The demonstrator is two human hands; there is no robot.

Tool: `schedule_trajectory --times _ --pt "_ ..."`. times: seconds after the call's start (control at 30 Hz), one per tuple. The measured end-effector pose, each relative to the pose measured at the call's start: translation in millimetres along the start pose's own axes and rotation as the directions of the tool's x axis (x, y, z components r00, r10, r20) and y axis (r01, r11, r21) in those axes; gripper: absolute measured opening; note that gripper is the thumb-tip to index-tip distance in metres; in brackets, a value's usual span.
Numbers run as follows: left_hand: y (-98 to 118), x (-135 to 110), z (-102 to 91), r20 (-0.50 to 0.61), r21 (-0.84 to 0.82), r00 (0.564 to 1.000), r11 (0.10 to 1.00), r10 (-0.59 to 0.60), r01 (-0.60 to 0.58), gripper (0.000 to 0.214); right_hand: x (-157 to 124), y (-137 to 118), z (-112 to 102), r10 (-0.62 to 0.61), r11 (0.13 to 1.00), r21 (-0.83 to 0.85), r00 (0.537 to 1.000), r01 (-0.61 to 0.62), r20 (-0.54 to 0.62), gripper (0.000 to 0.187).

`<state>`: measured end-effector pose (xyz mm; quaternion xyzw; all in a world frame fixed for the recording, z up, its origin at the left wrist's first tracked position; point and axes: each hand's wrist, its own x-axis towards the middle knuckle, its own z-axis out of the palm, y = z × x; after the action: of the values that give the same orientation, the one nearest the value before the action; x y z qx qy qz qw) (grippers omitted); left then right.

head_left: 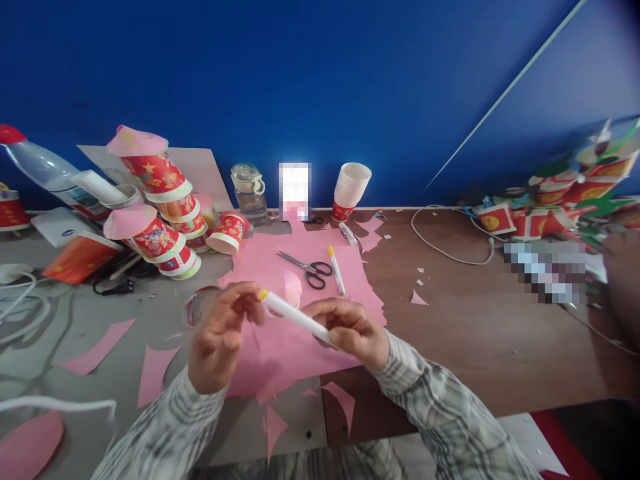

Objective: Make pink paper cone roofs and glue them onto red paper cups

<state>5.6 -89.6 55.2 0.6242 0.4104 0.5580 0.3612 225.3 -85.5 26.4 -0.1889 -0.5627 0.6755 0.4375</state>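
My right hand (350, 328) grips a white marker with a yellow cap (294, 313), held slantwise above a sheet of pink paper (300, 333). My left hand (220, 337) pinches the marker's capped end with curled fingers. Behind the hands lie black-handled scissors (309, 268) and a second yellow-capped marker (337, 270) on the pink paper. A roll of clear tape (196, 305) sits just left of my left hand.
A pile of red printed paper cups (160, 207) with pink paper lids stands at the back left. A glass jar (249, 193), stacked white cups (351, 190), a plastic bottle (45, 170), cables (450, 250) and pink scraps (97, 350) lie about the table.
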Motion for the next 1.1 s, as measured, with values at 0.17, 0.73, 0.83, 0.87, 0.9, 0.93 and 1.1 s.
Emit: schedule_trajectory --times 0.17,0.73,0.83,0.87,0.9,0.93,1.1 --pt "15 -3 7.4 0.275 -0.188 0.959 0.974 -0.069 0.124 0.021 -4 3 17 0.104 0.991 -0.089 0.994 -0.101 0.031 0.043" --pt "6 9 -8.8 0.060 -0.336 0.993 0.935 -0.099 0.113 0.022 21 31 -33 -0.113 0.364 -0.873 0.915 -0.324 -0.387 0.026" --pt "5 7 -11.0 0.057 -0.261 0.996 0.962 -0.071 0.084 0.022 17 16 -22 -0.270 0.413 -0.898 0.921 -0.153 -0.281 0.025" --pt "6 6 -10.8 0.071 -0.223 0.996 0.972 -0.055 0.070 0.022 14 9 -15 -0.318 0.463 -0.885 0.925 -0.040 -0.208 0.025" --pt "8 5 -9.7 0.090 -0.177 0.995 0.983 -0.034 0.050 0.022 11 1 -8 -0.322 0.510 -0.857 0.939 0.068 -0.117 0.023" --pt "10 4 -7.7 0.113 -0.127 0.994 0.992 -0.009 0.024 0.022 8 -5 1 -0.317 0.536 -0.829 0.948 0.161 -0.021 0.024" --pt "30 -5 6.7 0.308 0.048 0.948 0.994 0.080 -0.100 0.021 -2 -19 35 -0.322 0.353 -0.890 0.931 0.289 0.174 0.020"
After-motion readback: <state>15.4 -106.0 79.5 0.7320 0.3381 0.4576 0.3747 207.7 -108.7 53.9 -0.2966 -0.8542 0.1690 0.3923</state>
